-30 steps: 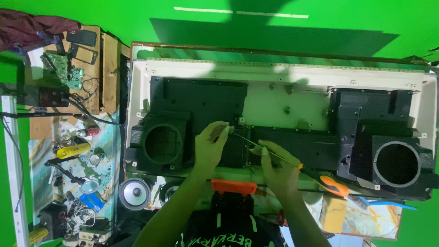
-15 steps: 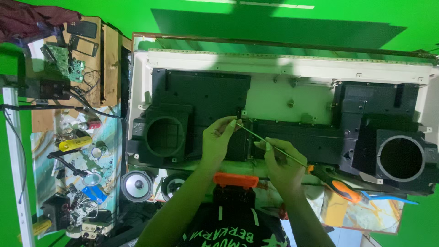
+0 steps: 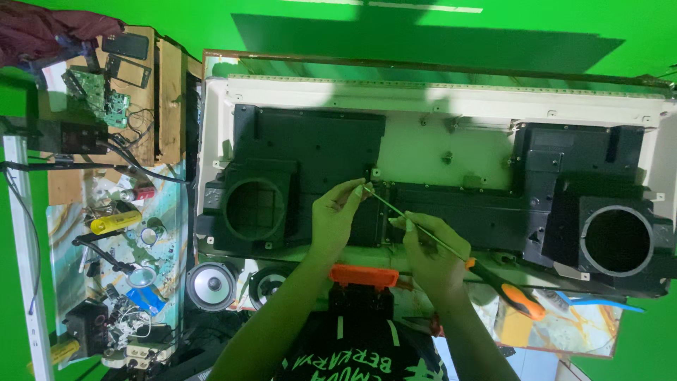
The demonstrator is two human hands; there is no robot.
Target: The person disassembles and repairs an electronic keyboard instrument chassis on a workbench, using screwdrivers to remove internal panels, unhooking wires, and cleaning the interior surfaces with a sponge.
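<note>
I am gripping the long screwdriver (image 3: 451,248) in my right hand (image 3: 430,257), its orange handle trailing behind my wrist. My left hand (image 3: 337,215) is pinching the tip against the black housing (image 3: 310,152).

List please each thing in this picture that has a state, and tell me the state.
left hand: fingertips pinched at the screwdriver tip
right hand: closed around the screwdriver shaft
screwdriver: held slanted, tip on the black housing
black housing: lying flat in the white frame, round openings empty
white frame: lying flat, back uncovered
loose speaker: lying cone up, unmounted
</note>
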